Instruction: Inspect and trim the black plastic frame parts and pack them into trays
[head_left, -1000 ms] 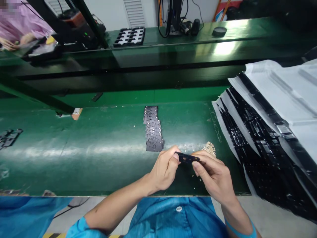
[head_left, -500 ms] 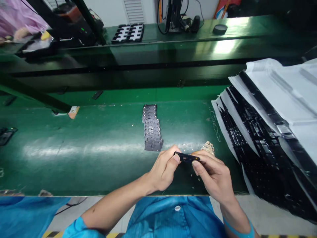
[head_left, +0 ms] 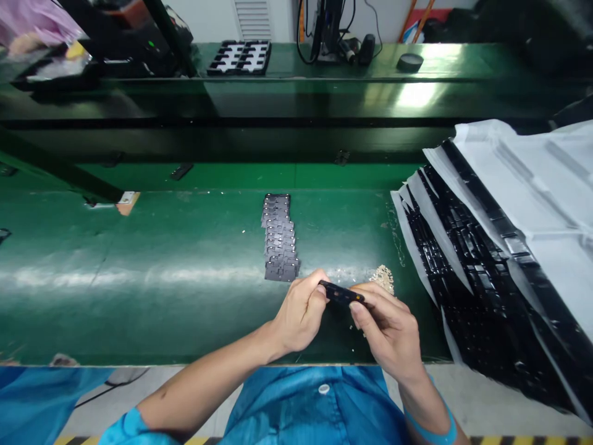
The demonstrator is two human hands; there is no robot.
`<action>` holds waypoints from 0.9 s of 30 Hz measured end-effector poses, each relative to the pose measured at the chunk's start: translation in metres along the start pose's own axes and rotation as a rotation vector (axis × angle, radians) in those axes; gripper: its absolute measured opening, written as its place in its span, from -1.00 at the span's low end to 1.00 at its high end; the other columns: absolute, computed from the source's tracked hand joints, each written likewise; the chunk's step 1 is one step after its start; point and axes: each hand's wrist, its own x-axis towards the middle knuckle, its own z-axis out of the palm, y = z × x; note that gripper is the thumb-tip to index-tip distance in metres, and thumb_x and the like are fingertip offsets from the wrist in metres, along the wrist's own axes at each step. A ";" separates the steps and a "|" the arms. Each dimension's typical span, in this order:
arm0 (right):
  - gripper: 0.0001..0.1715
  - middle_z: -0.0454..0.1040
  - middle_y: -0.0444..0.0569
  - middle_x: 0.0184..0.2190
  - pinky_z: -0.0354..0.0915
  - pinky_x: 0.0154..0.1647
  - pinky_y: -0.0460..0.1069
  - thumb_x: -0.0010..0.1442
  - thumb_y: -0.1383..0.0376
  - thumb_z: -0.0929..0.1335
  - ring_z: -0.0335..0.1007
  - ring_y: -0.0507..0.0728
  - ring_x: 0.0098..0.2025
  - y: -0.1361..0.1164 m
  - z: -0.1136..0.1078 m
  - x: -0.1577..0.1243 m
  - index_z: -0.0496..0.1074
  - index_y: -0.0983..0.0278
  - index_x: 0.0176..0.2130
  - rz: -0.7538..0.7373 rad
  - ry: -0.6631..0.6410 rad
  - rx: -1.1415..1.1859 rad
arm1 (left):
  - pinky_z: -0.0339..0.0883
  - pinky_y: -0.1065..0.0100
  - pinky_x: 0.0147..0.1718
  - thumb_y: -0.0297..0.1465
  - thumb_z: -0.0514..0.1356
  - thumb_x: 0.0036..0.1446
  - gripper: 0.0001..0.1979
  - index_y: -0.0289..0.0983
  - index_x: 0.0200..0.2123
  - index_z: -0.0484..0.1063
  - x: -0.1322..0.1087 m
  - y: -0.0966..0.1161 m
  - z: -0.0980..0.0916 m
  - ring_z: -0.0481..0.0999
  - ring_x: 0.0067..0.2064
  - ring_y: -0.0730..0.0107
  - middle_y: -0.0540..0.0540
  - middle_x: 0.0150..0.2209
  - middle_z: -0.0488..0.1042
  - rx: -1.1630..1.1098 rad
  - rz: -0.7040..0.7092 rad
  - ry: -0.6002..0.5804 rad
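Note:
Both hands grip one small flat black plastic part over the green belt near its front edge. My left hand pinches the part's left end with curled fingers. My right hand pinches the right end between thumb and fingers. Just beyond the hands, a row of several overlapping black parts lies on the belt, running away from me. A small heap of pale trimmings sits beside my right hand.
Stacked black trays of parts with white sheets between them lean at the right. A black tray, a round black puck and cables stand on the far green shelf. A dark frame bar crosses at the left.
The view has shifted a little, so hands and parts sit slightly further left and higher. The grip on the black part is unchanged.

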 end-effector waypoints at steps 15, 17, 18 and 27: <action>-0.88 0.38 -0.17 -0.50 0.34 -0.44 -0.06 0.41 0.24 0.42 0.35 0.03 -0.50 -0.004 -0.025 0.009 0.55 0.24 -0.16 0.206 0.230 0.053 | 0.45 0.13 -0.06 -0.44 -0.05 0.54 -0.68 -0.26 -0.10 0.52 0.007 0.004 -0.010 0.62 -0.18 0.18 -0.14 -0.23 0.62 0.566 0.156 -0.359; -0.91 0.39 -0.18 -0.51 0.35 -0.41 -0.06 0.39 0.25 0.44 0.36 0.03 -0.50 -0.004 -0.028 0.007 0.56 0.23 -0.16 0.210 0.240 0.029 | 0.45 0.09 0.09 -0.45 -0.02 0.53 -0.70 -0.24 0.12 0.47 0.007 0.009 -0.012 0.63 0.03 0.14 -0.20 0.03 0.62 0.511 0.153 -0.353; -0.93 0.41 -0.17 -0.51 0.36 -0.40 -0.07 0.38 0.26 0.45 0.37 0.03 -0.49 -0.003 -0.029 0.006 0.57 0.22 -0.16 0.214 0.240 0.014 | 0.45 0.10 0.15 -0.42 0.05 0.52 -0.67 -0.23 0.25 0.39 0.007 0.011 -0.012 0.58 0.14 0.13 -0.24 0.18 0.55 0.445 0.151 -0.320; -0.69 0.66 -0.05 -0.32 0.52 -0.36 -0.06 0.30 0.11 0.52 0.58 0.10 -0.43 0.029 -0.050 -0.008 0.67 0.16 -0.01 0.240 0.013 -0.173 | 0.35 0.36 -0.29 -0.29 0.11 0.48 -0.67 -0.29 -0.34 0.48 -0.003 -0.003 0.008 0.48 -0.35 0.37 -0.06 -0.40 0.48 0.083 0.029 -0.060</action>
